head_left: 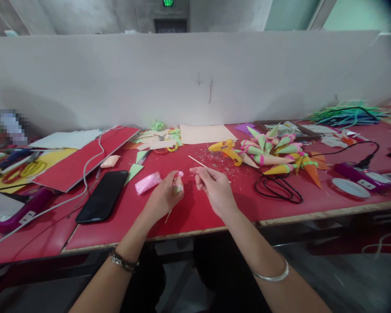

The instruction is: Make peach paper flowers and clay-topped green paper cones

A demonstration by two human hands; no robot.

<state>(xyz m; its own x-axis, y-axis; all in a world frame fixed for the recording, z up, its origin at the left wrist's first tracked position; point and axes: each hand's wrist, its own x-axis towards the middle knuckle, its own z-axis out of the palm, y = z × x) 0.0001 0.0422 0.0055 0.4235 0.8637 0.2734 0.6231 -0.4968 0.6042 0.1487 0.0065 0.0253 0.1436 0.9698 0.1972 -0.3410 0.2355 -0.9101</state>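
Now, left hand [166, 193]: thumb and fingers pinch a green piece [178, 188] with a pink tip [180, 174], just above the table [198, 213]; a thin stick [168, 216] pokes out below.
Right hand [215, 189]: fingers drawn together, facing the left; anything between them is too small to tell.
Pink tip: looks soft, so too hard a squeeze could dent it.
Loose stick [197, 161]: lies behind the right fingers; a careless nudge might roll it.
Packet [147, 183]: beside the left hand, phone [102, 196] further out.
Glue gun [226, 150]: by the cones [273, 150]; an arm snagging its cord [280, 199] could drag it.
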